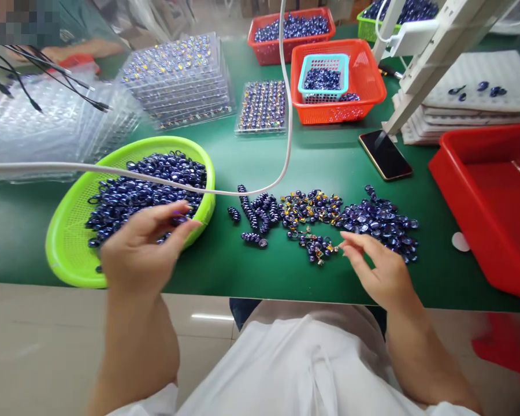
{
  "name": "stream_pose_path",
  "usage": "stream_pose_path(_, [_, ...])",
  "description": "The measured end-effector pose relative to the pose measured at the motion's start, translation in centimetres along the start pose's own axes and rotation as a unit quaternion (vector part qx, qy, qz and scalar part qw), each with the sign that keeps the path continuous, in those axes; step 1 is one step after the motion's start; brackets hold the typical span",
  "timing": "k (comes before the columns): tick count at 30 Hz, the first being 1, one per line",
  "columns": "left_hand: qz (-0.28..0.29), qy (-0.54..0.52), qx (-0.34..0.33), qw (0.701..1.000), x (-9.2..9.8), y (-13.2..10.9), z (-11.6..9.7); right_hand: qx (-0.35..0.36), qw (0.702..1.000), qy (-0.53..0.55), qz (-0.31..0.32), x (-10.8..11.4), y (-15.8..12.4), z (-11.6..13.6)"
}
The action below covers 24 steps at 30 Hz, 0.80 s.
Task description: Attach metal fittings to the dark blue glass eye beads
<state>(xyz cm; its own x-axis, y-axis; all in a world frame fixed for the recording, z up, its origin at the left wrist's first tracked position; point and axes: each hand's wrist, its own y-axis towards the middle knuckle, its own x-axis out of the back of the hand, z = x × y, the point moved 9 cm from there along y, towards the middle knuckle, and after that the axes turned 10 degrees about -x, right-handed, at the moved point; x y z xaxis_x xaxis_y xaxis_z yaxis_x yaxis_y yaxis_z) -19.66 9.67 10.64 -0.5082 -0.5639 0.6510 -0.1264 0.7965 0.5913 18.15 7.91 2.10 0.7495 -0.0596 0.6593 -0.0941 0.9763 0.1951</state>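
My left hand (145,245) hovers over the front edge of a lime green basket (65,242) heaped with dark blue glossy pieces (134,190); its fingers are loosely spread and nothing shows in them. My right hand (375,266) rests on the green table (225,266), with thumb and forefinger pinched at the edge of a small cluster of blue pieces (314,247). A longer spread of blue and multicoloured pieces (329,211) lies across the table just beyond both hands.
A white cable (286,115) crosses over the green basket. At the back are stacked clear trays (177,81), orange baskets (364,81) and a small teal basket (325,78). A phone (385,155) lies by a white stand (433,63). A red bin (489,202) is at right. Another person's arm (82,49) is at the far left.
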Motion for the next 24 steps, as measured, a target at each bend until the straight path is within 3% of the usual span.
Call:
stream_pose_path(3, [-0.041,0.14,-0.085,0.986,1.4,2.2,1.3,-0.013,0.998,-0.054,-0.019,0.7,0.6,-1.7])
stream_pose_path(5, [-0.044,0.15,-0.123,0.98,1.0,2.4,0.3,0.003,0.997,-0.076,-0.008,0.2,1.0,-1.4])
stream_pose_path(8, [-0.01,0.065,-0.177,0.982,-1.6,0.7,-4.0,0.028,0.993,-0.117,0.019,-1.5,1.6,-0.1])
stream_pose_path(10, [0.054,-0.031,-0.192,0.979,-4.4,-1.1,-7.2,0.032,0.986,-0.153,0.052,-2.9,2.1,0.5])
stream_pose_path(13, [0.15,-0.181,-0.214,0.948,-8.4,-4.3,-11.2,0.02,0.977,-0.189,0.102,-4.5,2.5,0.4])
stream_pose_path(18, [0.2,-0.282,-0.183,0.92,-12.0,-7.5,-12.7,-0.019,0.977,-0.176,0.117,-4.4,2.0,-1.2])
stream_pose_path(24, [0.185,-0.324,-0.162,0.913,-13.6,-9.1,-13.4,-0.001,0.98,-0.161,0.112,-4.3,1.2,-1.0])
